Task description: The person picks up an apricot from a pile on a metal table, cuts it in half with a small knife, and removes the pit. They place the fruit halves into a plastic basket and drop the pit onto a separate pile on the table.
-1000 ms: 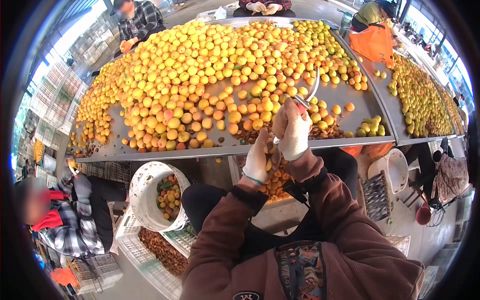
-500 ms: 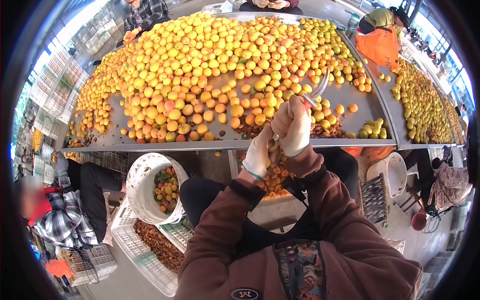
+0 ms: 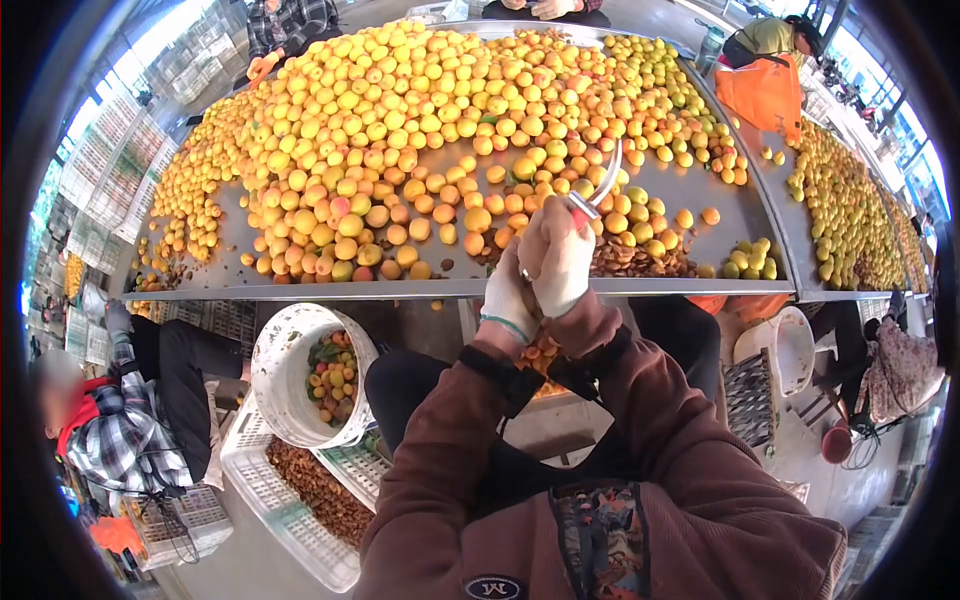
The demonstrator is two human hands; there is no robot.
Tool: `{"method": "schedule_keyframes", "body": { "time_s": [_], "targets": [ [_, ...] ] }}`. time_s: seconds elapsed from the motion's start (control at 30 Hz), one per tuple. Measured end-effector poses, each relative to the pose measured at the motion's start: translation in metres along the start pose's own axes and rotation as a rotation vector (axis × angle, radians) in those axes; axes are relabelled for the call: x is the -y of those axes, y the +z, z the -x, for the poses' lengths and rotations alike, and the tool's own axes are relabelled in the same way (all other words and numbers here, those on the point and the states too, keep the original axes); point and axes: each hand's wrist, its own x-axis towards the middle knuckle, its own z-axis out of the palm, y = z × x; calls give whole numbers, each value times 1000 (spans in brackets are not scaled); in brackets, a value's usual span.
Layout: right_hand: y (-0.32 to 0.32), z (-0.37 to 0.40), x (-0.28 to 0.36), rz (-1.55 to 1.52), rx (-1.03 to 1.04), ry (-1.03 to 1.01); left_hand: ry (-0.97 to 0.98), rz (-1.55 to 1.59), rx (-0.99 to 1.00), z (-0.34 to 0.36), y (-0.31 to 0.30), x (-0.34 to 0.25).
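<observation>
My right hand (image 3: 558, 258), in a white glove, is closed round the red handle of a curved knife (image 3: 608, 180). Its bright blade points up and away over the table. My left hand (image 3: 508, 302), also gloved, is closed and pressed against the underside of the right one; whatever lies in its fingers is hidden. Both hands are above the table's near edge. Just beyond them lie apricots (image 3: 478, 219) and a heap of brown apricot pits (image 3: 640, 262). Under my forearms, some orange apricot halves (image 3: 541, 357) show in part.
A metal table (image 3: 400, 290) carries a large apricot pile. Left of my knees, a white bucket (image 3: 268, 375) with fruit stands by a white crate (image 3: 250, 480) of pits. Another white bucket (image 3: 790, 350) is at right. A person in plaid (image 3: 130, 440) sits at left; others sit round the table.
Both hands have moved slightly left and nearer to me, drawn closer together. The knife has come along, its blade turning more upright. The fruit seen between the hands and lap is now more covered.
</observation>
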Motion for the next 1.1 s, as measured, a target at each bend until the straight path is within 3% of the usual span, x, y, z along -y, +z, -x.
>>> {"method": "schedule_keyframes", "body": {
  "time_s": [0.07, 0.1, 0.2, 0.27, 0.3, 0.33, 0.37, 0.43, 0.47, 0.5, 0.53, 0.57, 0.6, 0.63, 0.67, 0.83, 0.9, 0.93, 1.03, 1.1],
  "targets": [
    [-5, -14, 5, 14, 0, 53, 45, -67, -128, -7, -1, -7],
    [-9, -20, 7, -34, -9, 87, 45, -62, -132, -10, -4, -13],
    [-31, -40, 20, 102, 16, 16, 186, -467, -146, 5, 2, -29],
    [-50, -45, 29, 233, 10, -73, 175, -485, -169, 7, 1, -34],
    [-55, -47, 42, 278, 1, 11, 184, -515, -159, 13, 9, -38],
    [-57, -50, 47, 363, -49, -2, 114, -647, -8, 18, 6, -44],
    [-63, -50, 51, 447, -102, -13, 101, -647, -14, 22, 1, -44],
    [-82, -55, 63, 486, -78, 1, 150, -1237, 427, 26, -1, -42],
    [-93, -62, 65, 736, -108, -56, 221, -1417, 549, 19, -9, -37],
    [-106, -70, 67, 985, -140, -114, 358, -1572, 544, 20, -19, -26],
    [-132, -86, 65, 1144, -64, -224, 433, -1840, 634, 15, -38, -20],
    [-127, -85, 77, 1145, -64, -235, 510, -2108, 718, 14, -43, -17],
    [-124, -83, 89, 1507, -50, -163, 523, -2108, 723, 12, -48, -13],
    [-120, -81, 98, 1866, -37, -78, 279, -2228, 500, 18, -35, -11],
    [-128, -84, 100, 1925, -47, -123, 30, -2312, 263, 21, -28, -9],
    [-157, -114, 99, 2048, -4, -204, 31, -2121, 271, 15, -27, -7],
    [-163, -124, 95, 2296, 210, -116, 83, -2110, 331, 9, -36, -3],
    [-156, -128, 91, 2284, 203, 60, 18, -2079, 285, 14, -24, -4],
    [-168, -140, 77, 2277, 199, 20, 158, -2029, 298, 15, -23, -4],
    [-148, -132, 88, 2253, 310, 87, 139, -1790, 242, 14, -19, -4]
  ]
}}
